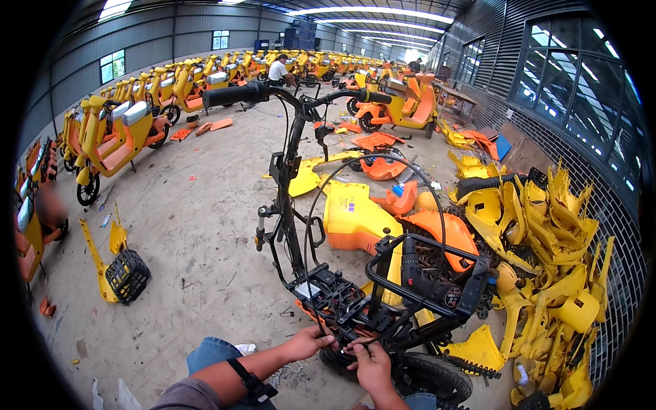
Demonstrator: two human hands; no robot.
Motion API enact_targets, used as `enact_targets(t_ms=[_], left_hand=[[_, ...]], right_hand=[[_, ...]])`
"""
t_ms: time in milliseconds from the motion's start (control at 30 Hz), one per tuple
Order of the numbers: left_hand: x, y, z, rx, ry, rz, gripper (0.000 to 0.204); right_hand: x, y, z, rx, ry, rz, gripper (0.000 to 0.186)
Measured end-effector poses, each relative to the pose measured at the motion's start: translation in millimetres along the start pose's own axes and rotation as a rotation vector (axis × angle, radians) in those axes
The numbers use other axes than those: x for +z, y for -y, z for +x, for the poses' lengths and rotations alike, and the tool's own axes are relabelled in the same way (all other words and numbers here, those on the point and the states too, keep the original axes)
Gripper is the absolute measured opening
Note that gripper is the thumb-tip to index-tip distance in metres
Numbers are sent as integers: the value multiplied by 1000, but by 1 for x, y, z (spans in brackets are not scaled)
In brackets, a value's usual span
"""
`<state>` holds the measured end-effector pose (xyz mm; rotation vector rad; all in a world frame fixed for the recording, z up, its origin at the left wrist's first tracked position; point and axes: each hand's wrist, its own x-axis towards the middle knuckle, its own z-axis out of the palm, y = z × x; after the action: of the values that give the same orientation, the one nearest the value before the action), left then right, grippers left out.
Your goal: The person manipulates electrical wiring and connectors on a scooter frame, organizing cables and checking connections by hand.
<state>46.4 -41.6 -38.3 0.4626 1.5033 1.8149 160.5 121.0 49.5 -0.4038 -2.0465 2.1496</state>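
A stripped black scooter frame (294, 205) stands before me, its handlebar (227, 93) at the top and a long loop of black cable arching over it. Exposed electronics and wiring (321, 294) sit low in the frame. My left hand (313, 345) is closed in a pinch on thin wiring under these electronics. Close beside it, my right hand (371, 369) also pinches wiring, its fingertips partly hidden. A black cordless drill (417, 277) rests in the rear rack (471, 273), above the rear wheel (437, 383).
Yellow and orange panels (355, 212) lie behind the frame. Discarded panels (560, 301) pile along the brick wall at right. A yellow part with black basket (128, 277) lies at left. Rows of scooters (119, 140) stand beyond. A seated person (279, 72) is in the background.
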Motion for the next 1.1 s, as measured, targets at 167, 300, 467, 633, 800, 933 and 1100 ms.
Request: enact_targets(t_ms=[167,300,467,633,800,933,1100], left_hand=[[5,-7,-2,16,58,-19,14],[2,-5,-3,25,76,-73,17],[1,-3,-3,-56,120,-78,20],[-1,0,-1,-112,148,-62,21],[-5,6,1,-116,147,-131,25],[-4,4,1,-107,137,-162,30],[-3,7,0,-43,232,-233,36]], right_hand=[[0,-1,1,-25,-10,-26,14],[1,-2,2,-45,-19,-41,13],[5,0,2,-66,-41,-138,13],[7,-6,4,-78,-41,-175,13],[10,4,3,-119,-38,-225,12],[11,10,2,-119,-52,-219,12],[11,10,2,-139,-50,-201,12]])
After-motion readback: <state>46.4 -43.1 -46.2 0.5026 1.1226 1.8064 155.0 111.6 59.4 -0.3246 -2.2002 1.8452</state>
